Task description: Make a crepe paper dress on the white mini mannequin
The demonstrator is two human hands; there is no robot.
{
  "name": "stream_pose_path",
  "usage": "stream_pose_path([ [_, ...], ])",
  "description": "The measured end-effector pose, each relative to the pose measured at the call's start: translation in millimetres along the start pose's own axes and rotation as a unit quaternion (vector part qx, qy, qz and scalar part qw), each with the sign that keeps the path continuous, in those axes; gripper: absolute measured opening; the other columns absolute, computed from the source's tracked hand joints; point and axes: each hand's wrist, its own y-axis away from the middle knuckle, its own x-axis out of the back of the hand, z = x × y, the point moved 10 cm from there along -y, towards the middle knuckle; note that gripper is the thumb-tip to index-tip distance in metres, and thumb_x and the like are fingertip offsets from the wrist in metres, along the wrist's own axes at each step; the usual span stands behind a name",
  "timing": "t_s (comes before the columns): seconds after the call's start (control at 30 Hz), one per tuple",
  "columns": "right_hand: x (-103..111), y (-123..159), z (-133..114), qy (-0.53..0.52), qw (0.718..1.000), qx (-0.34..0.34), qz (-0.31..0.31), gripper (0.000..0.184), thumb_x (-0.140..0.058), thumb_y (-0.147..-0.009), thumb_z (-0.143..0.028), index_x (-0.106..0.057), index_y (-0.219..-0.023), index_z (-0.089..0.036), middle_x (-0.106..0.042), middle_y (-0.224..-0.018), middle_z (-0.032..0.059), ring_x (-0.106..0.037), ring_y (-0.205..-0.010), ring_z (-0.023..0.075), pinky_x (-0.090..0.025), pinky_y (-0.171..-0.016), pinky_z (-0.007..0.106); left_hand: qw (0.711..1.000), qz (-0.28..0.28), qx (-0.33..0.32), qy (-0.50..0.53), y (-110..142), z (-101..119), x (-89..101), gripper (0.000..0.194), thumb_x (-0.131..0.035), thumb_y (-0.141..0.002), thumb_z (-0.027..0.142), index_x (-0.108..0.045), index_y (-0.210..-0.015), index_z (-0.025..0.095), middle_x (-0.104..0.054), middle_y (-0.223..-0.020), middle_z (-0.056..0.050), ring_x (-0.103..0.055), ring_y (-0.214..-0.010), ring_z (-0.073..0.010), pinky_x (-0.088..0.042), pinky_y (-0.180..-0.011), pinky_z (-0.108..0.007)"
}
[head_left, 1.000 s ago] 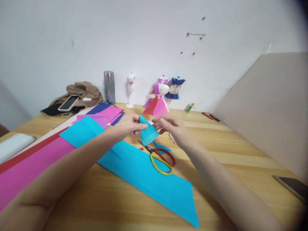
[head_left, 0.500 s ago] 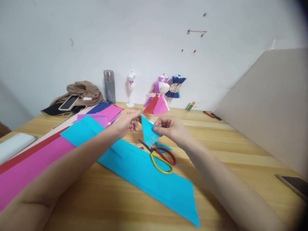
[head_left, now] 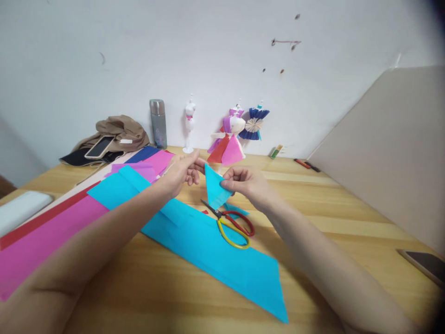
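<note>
Between thumb and fingers my right hand [head_left: 248,183] pinches a folded triangle of blue paper [head_left: 214,188] by its right edge. My left hand [head_left: 184,172] is at the triangle's upper left, thumb lifted away from the fingers, the fingertips close to the paper's tip; whether they touch it I cannot tell. Below the triangle lie scissors [head_left: 222,218] with one red and one yellow handle, blades parted, partly on a long blue paper strip [head_left: 222,260]. A small blue scrap [head_left: 236,211] rests behind the handles.
Pink paper [head_left: 55,241] and other coloured sheets lie at left. Along the wall stand a grey flask [head_left: 158,125], a bare white mini dress form [head_left: 189,123] and dress forms in paper dresses [head_left: 231,150]. A phone [head_left: 424,265] lies at right, a white box-like object [head_left: 24,211] at left.
My left thumb has lifted off the triangle's tip and the fingers have spread. My right hand keeps its pinch on the paper, nearly unmoved.
</note>
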Motion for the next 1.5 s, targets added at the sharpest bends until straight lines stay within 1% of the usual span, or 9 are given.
stream_pose_path([
  [0.23, 1.7, -1.3, -3.4, -0.010, 1.000, 0.023, -0.001, 0.034, -0.083, -0.059, -0.045, -0.061, -0.065, -0.020, -0.060, -0.055, -0.0025, -0.054, -0.052, 0.0114, -0.047, -0.055, 0.027, 0.972, -0.183, 0.045, -0.140, 12.6, -13.1, -35.7, 0.038, -0.081, -0.070, 0.046, -0.062, -0.057, 0.014, -0.057, -0.047, -0.001, -0.046, -0.042, -0.0070, -0.033, -0.043, -0.019],
  [0.43, 4.8, -3.5, 0.9, -0.028, 0.999, 0.020, -0.002, 0.054, -0.071, -0.066, -0.073, -0.063, -0.069, -0.019, -0.059, -0.062, 0.0003, -0.056, -0.057, 0.0140, -0.048, -0.055, 0.029, 0.982, -0.135, 0.036, -0.129, 9.9, -11.2, -29.8, 0.036, -0.075, -0.073, 0.037, -0.056, -0.051, 0.016, -0.055, -0.043, -0.002, -0.043, -0.039, -0.0063, -0.029, -0.041, -0.019],
  [0.6, 1.1, -3.2, -1.8, 0.018, 0.999, 0.038, -0.015, 0.035, -0.080, -0.063, -0.050, -0.062, -0.065, -0.020, -0.060, -0.059, -0.0016, -0.053, -0.055, 0.0114, -0.046, -0.057, 0.027, 0.977, -0.163, 0.036, -0.129, 11.4, -12.6, -35.1, 0.039, -0.073, -0.074, 0.045, -0.060, -0.052, 0.016, -0.057, -0.044, -0.003, -0.044, -0.039, -0.0074, -0.029, -0.040, -0.020],
  [0.77, 0.0, -3.2, -4.6, 0.024, 0.998, 0.050, -0.019, 0.032, -0.077, -0.067, -0.049, -0.061, -0.066, -0.021, -0.059, -0.057, -0.0024, -0.053, -0.054, 0.0115, -0.045, -0.055, 0.026, 0.974, -0.176, 0.055, -0.128, 13.5, -23.9, -37.9, 0.045, -0.073, -0.074, 0.051, -0.062, -0.049, 0.014, -0.057, -0.045, -0.005, -0.047, -0.041, -0.0085, -0.032, -0.043, -0.021],
  [0.87, 7.2, -4.3, -7.7, 0.059, 0.996, 0.059, -0.013, 0.035, -0.070, -0.073, -0.052, -0.059, -0.065, -0.020, -0.059, -0.056, -0.0015, -0.055, -0.054, 0.0123, -0.044, -0.056, 0.027, 0.980, -0.146, 0.060, -0.120, 9.9, -30.5, -31.2, 0.046, -0.074, -0.075, 0.048, -0.062, -0.047, 0.014, -0.056, -0.044, -0.005, -0.045, -0.040, -0.0075, -0.032, -0.043, -0.021],
  [0.97, 5.4, -2.8, -6.1, 0.179, 0.980, 0.046, -0.068, 0.033, -0.065, -0.078, -0.046, -0.056, -0.060, -0.020, -0.059, -0.054, -0.0007, -0.052, -0.052, 0.0120, -0.038, -0.053, 0.026, 0.991, -0.068, 0.063, -0.095, 2.6, -35.7, -13.7, 0.045, -0.074, -0.077, 0.043, -0.059, -0.045, 0.015, -0.056, -0.041, -0.004, -0.044, -0.038, -0.0069, -0.030, -0.042, -0.020],
  [1.2, -31.6, 23.4, 25.0, 0.428, 0.864, -0.019, -0.263, 0.025, -0.073, -0.067, -0.015, -0.057, -0.049, -0.021, -0.054, -0.046, -0.0041, -0.042, -0.042, 0.0100, -0.026, -0.047, 0.027, 0.991, 0.058, 0.123, -0.006, -3.0, -56.7, 13.5, 0.041, -0.075, -0.084, 0.034, -0.059, -0.052, 0.014, -0.056, -0.039, -0.003, -0.046, -0.034, -0.0065, -0.030, -0.039, -0.018],
  [1.37, -39.8, 25.4, 42.3, 0.442, 0.857, -0.044, -0.262, 0.034, -0.075, -0.054, -0.004, -0.049, -0.039, -0.022, -0.042, -0.035, -0.0066, -0.034, -0.032, 0.0083, -0.023, -0.041, 0.027, 0.980, 0.108, 0.155, 0.064, -0.2, -61.9, 17.3, 0.037, -0.078, -0.083, 0.029, -0.059, -0.055, 0.012, -0.061, -0.044, -0.003, -0.050, -0.038, -0.0060, -0.036, -0.043, -0.017],
  [1.5, -23.8, 10.5, 17.8, 0.431, 0.889, 0.006, -0.155, 0.017, -0.072, -0.075, -0.026, -0.064, -0.060, -0.021, -0.063, -0.058, 0.0024, -0.053, -0.051, 0.0150, -0.035, -0.052, 0.029, 0.979, 0.111, 0.152, 0.076, 2.0, -60.3, 16.4, 0.036, -0.076, -0.084, 0.031, -0.061, -0.057, 0.012, -0.064, -0.049, -0.004, -0.054, -0.043, -0.0067, -0.039, -0.047, -0.017],
])
